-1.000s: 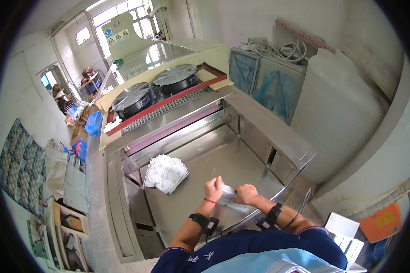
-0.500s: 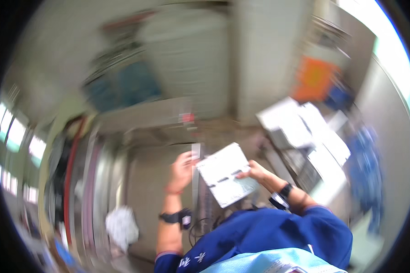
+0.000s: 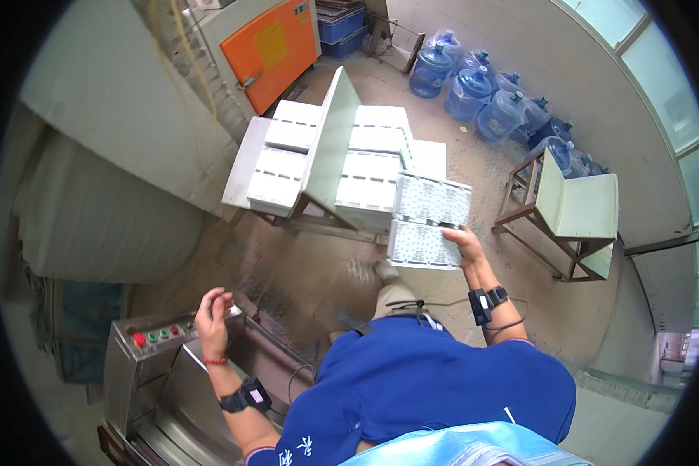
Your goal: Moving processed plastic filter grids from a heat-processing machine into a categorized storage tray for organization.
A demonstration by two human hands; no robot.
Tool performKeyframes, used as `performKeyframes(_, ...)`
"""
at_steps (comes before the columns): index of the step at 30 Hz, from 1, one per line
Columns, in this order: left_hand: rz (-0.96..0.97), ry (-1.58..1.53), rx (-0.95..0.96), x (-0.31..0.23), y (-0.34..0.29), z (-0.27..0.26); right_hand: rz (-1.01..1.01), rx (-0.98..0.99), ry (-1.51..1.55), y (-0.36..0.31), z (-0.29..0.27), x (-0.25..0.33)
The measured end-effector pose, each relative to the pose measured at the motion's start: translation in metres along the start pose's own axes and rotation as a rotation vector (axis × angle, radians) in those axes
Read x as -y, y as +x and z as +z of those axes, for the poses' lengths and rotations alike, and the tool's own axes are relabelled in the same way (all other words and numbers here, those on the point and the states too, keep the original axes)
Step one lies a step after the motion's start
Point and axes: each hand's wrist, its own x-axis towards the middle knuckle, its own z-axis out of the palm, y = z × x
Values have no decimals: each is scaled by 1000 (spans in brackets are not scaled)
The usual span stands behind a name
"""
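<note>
My right hand [image 3: 464,247] grips the right edge of a thin white panel [image 3: 427,242]. A dotted pattern covers the panel, and a row of dark slots splits it into two halves. It is held in the air at the near right end of a rack with stacks of similar white panels [image 3: 365,180]. My left hand [image 3: 213,314] is raised over a metal machine [image 3: 159,361], beside its red and green buttons. Its fingers are loosely bent, with nothing visible in them.
A pale upright board [image 3: 330,140] divides the stacks on the rack. Blue water bottles [image 3: 467,93] stand along the far right wall, near a small metal-framed stand [image 3: 586,206]. An orange cabinet door [image 3: 272,54] is at the far left. Cables trail from my wrist bands.
My view has swung right, from the machine towards the rack. My right hand has carried the panel over to the stacks, while my left hand has moved apart from it.
</note>
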Motion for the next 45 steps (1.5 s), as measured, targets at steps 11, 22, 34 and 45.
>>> performKeyframes(11,216,685,60,-43,292,314,59,-397,-109,252,-253,64)
performKeyframes(22,67,958,-133,-34,314,367,167,-400,-219,443,-348,35)
performKeyframes(34,43,943,-160,-36,308,367,387,-377,-226,452,-352,40)
performKeyframes(45,-16,930,-159,-46,278,337,266,-366,-574,405,-319,35)
